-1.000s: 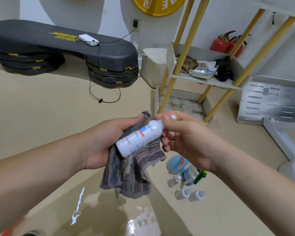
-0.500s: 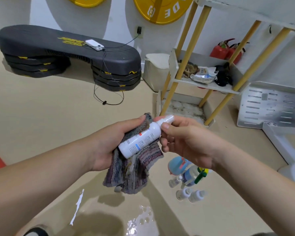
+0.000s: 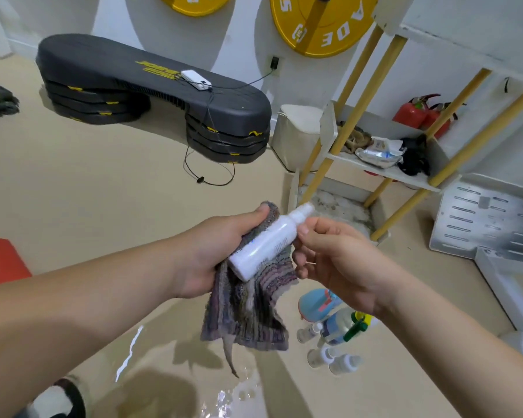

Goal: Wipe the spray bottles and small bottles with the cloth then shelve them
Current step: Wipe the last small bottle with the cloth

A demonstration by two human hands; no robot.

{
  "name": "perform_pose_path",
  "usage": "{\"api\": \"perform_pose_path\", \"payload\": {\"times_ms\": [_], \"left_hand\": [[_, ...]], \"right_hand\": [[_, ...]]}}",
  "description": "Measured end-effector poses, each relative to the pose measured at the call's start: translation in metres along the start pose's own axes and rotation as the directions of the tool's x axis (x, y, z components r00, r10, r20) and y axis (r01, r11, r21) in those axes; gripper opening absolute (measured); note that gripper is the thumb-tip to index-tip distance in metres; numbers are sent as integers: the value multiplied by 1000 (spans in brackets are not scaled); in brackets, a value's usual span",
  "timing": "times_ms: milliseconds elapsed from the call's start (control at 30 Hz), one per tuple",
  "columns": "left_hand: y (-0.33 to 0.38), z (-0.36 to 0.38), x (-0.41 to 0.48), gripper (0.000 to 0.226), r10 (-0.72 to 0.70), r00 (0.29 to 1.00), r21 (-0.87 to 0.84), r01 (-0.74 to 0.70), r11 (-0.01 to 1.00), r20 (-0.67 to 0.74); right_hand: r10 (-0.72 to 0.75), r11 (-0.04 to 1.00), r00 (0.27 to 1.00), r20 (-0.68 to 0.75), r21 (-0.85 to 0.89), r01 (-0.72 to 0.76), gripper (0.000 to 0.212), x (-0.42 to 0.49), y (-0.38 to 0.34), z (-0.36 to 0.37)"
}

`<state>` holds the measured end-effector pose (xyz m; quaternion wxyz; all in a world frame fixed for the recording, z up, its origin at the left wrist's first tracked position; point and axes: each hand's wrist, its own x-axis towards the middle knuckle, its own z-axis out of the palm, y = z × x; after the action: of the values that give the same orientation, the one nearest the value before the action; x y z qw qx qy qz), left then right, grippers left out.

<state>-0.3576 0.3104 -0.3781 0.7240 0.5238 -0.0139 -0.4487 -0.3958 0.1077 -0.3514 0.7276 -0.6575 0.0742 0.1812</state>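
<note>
Cloth (image 3: 248, 306) pads the left hand (image 3: 212, 254), its grip closed round the white spray bottle (image 3: 266, 242), while the right hand (image 3: 338, 260) pinches the neck, probably to turn it, above other bottles (image 3: 332, 342) on the floor (image 3: 103, 206).

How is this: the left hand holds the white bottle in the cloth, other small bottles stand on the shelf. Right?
No: the head view shows the other small bottles on the floor. The left hand does hold the white bottle in the cloth.
</note>
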Motion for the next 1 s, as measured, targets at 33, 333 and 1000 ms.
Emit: {"api": "perform_pose_path", "payload": {"times_ms": [33, 333, 1000], "left_hand": [[1, -3, 0, 68, -28, 999, -43, 30, 999, 39], [10, 16, -4, 57, 285, 928, 468, -147, 871, -240], [-3, 34, 12, 46, 615, 747, 713, -287, 639, -251]], "right_hand": [[-1, 1000, 1000, 19, 7, 1, 7, 0, 1, 0], [-58, 998, 998, -27, -8, 58, 7, 2, 0, 3], [-297, 886, 937, -182, -420, 198, 2, 9, 11, 13]]}}
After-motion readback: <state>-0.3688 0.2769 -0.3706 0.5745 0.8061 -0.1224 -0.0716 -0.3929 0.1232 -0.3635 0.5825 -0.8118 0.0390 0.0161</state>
